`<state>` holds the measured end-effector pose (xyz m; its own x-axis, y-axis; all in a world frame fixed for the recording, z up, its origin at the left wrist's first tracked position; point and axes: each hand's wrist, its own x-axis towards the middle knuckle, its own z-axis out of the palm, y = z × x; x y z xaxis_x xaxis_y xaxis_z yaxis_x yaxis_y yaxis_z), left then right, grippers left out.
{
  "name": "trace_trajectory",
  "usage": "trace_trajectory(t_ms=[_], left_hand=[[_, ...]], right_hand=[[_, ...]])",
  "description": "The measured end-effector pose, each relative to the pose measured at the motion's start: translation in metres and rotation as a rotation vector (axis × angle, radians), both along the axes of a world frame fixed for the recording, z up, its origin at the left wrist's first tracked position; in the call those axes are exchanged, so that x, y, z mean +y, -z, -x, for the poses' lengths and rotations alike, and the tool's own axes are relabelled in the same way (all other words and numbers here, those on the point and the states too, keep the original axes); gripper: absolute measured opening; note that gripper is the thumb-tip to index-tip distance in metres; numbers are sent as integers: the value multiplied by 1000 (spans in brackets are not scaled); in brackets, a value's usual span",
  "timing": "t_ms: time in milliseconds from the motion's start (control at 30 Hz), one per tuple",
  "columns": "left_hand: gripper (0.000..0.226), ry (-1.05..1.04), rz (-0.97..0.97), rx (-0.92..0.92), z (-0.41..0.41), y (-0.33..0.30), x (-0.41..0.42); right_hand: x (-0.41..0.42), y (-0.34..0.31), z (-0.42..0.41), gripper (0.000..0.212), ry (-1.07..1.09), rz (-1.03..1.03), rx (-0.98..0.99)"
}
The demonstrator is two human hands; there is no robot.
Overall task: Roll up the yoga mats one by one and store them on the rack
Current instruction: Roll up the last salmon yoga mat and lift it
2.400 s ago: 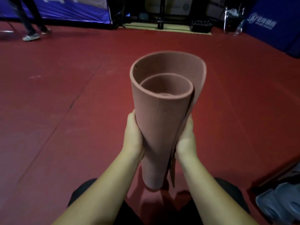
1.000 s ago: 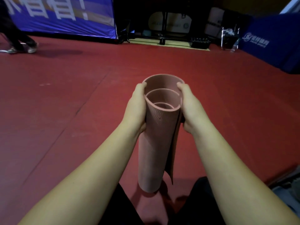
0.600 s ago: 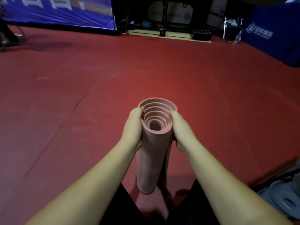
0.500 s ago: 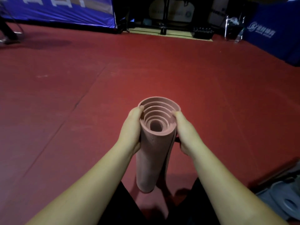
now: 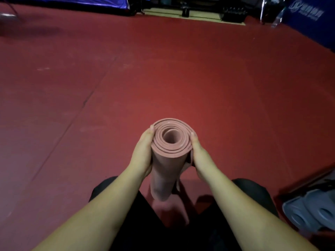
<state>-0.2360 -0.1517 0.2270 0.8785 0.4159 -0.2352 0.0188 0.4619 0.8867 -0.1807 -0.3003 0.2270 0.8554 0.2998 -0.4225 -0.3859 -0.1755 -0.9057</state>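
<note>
Here is the pink yoga mat [image 5: 167,160], rolled into a tight tube and standing on end, its spiral top facing the camera and its lower end down between the person's knees, just over the red floor [image 5: 181,78]. Whether that lower end touches the floor cannot be told. Both hands are clamped on the upper part of the roll. The left hand [image 5: 143,156] presses against the left side, thumb up at the rim, fingers [image 5: 152,128] curled round the far side of the tube. The right hand [image 5: 199,156] mirrors it on the right side, its fingers [image 5: 192,135] hooked over the outer layer near the top edge. So the roll sits squarely between the two palms, gripped from both sides, with the coil's open centre showing between the thumbs. A loose flap of the mat's outer edge hangs down just under the right hand. The roll leans slightly toward the person.

Down at the lower right, grey rolled mats [image 5: 311,212] lie side by side, their hollow ends showing; what holds them is too dark and cropped to make out. Along the far edge of the floor stand blue banners [image 5: 308,19] and dark equipment, blurred.
</note>
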Motion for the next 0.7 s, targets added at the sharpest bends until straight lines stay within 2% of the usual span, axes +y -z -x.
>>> trace_trajectory(t_ms=[33, 100, 267, 333, 400, 500, 600, 700], left_hand=[[46, -28, 18, 17, 1, 2, 2], [42, -39, 9, 38, 3, -3, 8], [23, -110, -222, 137, 8, -12, 19], [34, -19, -294, 169, 10, -12, 18], [43, 50, -320, 263, 6, -12, 21], [43, 64, -361, 368, -5, -19, 28], [27, 4, -370, 361, -14, -27, 27], [31, -5, -388, 346, -25, -28, 13]], right_hand=[[2, 5, 0, 89, -12, 25, 18], [9, 4, -2, 93, -61, 56, 47], [19, -10, -9, 55, -111, 50, -39], [21, -14, -6, 48, -81, 20, 22], [20, -15, -6, 52, -16, -29, 98], [11, -7, -11, 54, 27, -139, 140], [5, 7, -3, 45, 84, -219, 109], [7, 11, 5, 52, 119, -173, 10]])
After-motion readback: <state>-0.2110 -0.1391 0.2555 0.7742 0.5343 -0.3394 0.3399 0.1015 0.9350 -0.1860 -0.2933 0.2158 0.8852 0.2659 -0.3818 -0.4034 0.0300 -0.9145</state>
